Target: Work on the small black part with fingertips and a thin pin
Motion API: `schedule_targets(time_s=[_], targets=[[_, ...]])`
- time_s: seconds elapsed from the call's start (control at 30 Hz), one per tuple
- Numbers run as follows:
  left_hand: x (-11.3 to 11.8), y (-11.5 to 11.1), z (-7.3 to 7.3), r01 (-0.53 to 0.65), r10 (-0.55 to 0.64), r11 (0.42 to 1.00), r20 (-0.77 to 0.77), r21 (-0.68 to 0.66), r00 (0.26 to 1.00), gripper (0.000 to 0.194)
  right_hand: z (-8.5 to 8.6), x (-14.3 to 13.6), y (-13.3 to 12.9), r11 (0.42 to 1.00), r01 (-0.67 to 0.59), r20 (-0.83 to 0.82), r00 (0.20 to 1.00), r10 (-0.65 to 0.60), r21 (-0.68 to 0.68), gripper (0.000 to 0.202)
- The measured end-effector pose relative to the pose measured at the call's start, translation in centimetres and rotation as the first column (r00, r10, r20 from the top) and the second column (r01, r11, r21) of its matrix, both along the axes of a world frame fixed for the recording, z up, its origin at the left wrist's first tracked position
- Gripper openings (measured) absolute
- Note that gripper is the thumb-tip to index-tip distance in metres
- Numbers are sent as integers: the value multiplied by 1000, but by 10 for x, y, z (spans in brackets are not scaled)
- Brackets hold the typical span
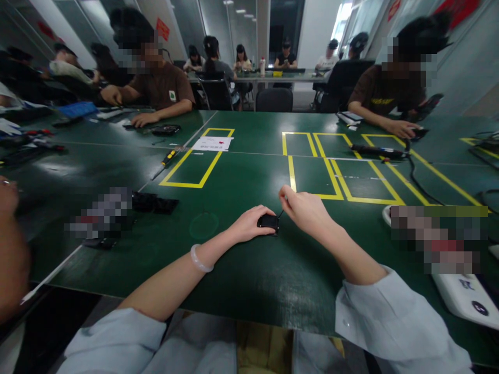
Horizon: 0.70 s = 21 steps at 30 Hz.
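A small black box-shaped device [268, 222] rests on the green table [234, 280] in front of me. Around its left side my left hand [251, 223] is closed, with the fingers over the top and the thumb along the near edge. Just to the right, my right hand [304, 208] is pinched above the table. Between its fingertips and the device runs a thin dark piece [280, 213], perhaps a tool shaft or a cable; its kind is too small to make out. The rest of it is hidden inside the right hand.
Yellow tape rectangles [181, 184] mark the table. A yellow-black screwdriver [169, 157] and a white paper [213, 144] lie ahead left. At right are a white device [463, 291] and a black cable [417, 179]. Co-workers sit across the table; another person's arm [13, 254] is at far left.
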<state>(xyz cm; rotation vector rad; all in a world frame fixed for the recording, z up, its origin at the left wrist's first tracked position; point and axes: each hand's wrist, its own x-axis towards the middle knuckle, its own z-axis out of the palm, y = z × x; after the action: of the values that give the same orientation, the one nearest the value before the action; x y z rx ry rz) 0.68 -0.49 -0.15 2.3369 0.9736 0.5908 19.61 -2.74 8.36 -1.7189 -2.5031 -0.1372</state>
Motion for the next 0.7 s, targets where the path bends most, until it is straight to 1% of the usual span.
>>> schedule_targets(time_s=[0.13, 0.2, 0.37, 0.5, 0.6, 0.7], targets=[[-1, -1, 1, -1, 1, 1000, -10, -10, 1000, 37, 2, 1, -3, 997, -77, -40, 996, 77, -16, 23], [-1, -1, 0, -4, 4, 1000, -13, -12, 1000, 38, 3, 0, -5, 996, -89, -52, 995, 88, -14, 22], [-1, -1, -2, -3, 3, 1000, 1, -1, 1000, 38, 4, -4, -9, 998, -55, -13, 998, 55, 7, 25], [-1, -1, -2, -1, 1, 1000, 0, -2, 1000, 38, 4, -6, -9, 999, -35, 31, 999, 36, -17, 27], [-1, -1, -2, -5, 4, 1000, -6, -8, 1000, 39, 4, -5, -9, 999, -35, 33, 999, 36, -24, 28], [0, -1, -3, -5, 5, 1000, -7, -2, 1000, 40, 2, -3, -8, 1000, -27, 31, 999, 27, 1, 28]])
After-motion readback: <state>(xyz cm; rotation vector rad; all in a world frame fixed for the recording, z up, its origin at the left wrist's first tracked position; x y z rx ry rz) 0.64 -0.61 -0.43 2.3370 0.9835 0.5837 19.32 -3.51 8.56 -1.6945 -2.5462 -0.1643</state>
